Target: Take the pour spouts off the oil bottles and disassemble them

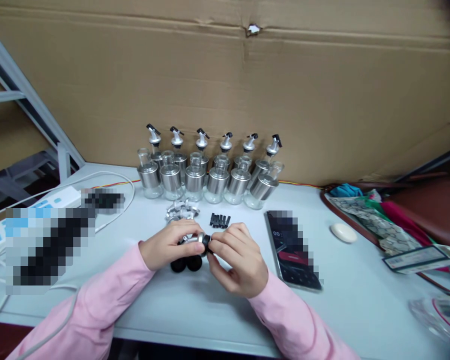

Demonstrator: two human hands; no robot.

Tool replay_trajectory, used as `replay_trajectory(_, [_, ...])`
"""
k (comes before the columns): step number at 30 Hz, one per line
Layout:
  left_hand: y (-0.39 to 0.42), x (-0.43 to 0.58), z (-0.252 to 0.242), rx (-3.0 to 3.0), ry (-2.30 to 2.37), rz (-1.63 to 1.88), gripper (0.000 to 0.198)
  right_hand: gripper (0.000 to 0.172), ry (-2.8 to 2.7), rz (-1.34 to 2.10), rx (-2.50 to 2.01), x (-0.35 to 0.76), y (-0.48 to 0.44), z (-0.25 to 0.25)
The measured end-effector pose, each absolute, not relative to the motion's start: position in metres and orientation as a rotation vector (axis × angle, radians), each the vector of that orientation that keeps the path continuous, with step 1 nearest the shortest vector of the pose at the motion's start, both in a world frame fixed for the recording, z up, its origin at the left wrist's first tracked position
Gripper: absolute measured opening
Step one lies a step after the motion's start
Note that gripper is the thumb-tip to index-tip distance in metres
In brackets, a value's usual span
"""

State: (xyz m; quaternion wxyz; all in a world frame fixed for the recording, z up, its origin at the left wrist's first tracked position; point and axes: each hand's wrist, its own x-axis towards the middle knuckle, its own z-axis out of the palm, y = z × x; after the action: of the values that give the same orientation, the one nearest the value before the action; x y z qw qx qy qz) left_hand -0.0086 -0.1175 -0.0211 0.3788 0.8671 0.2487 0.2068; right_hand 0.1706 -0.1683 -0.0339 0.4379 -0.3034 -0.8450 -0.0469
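Note:
My left hand is closed around a silver pour spout, held sideways low over the table. The fingers of my right hand pinch the black stopper at the spout's end. Just beyond my left hand lies a group of loose silver spout parts. Several short black pieces sit in a row past my right fingers. Round black pieces rest on the table below my hands, partly hidden by the left one.
Behind stand glass bottles with metal sleeves: an open-necked front row and a back row topped with pour spouts. A phone and a white oval object lie right. A power strip and white cables are left. Cardboard walls the back.

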Motion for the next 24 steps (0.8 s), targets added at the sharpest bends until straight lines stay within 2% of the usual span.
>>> replay_trajectory(5, [-0.111,-0.02,-0.02,2.238,0.689,0.55,0.04,0.009,-2.038,-0.078,-0.774,0.177,-0.169,-0.028])
replay_trajectory(10, [-0.08,-0.053,-0.035,2.209,1.201,0.945,0.032,0.01,-1.616,-0.037,-1.03,0.197,-0.162,-0.028])
replay_trajectory(12, [-0.07,-0.057,-0.044,2.249,1.332,1.051,0.037,0.013,-1.576,-0.056,-1.09,0.2,-0.16,-0.031])
replay_trajectory(19, [-0.064,-0.045,-0.071,2.059,1.527,1.071,0.046,0.01,-1.734,-0.041,-1.102,0.193,-0.158,-0.038])
replay_trajectory(24, [-0.063,-0.046,-0.076,2.055,1.562,1.071,0.03,0.007,-1.741,-0.067,-1.161,0.195,-0.156,-0.039])
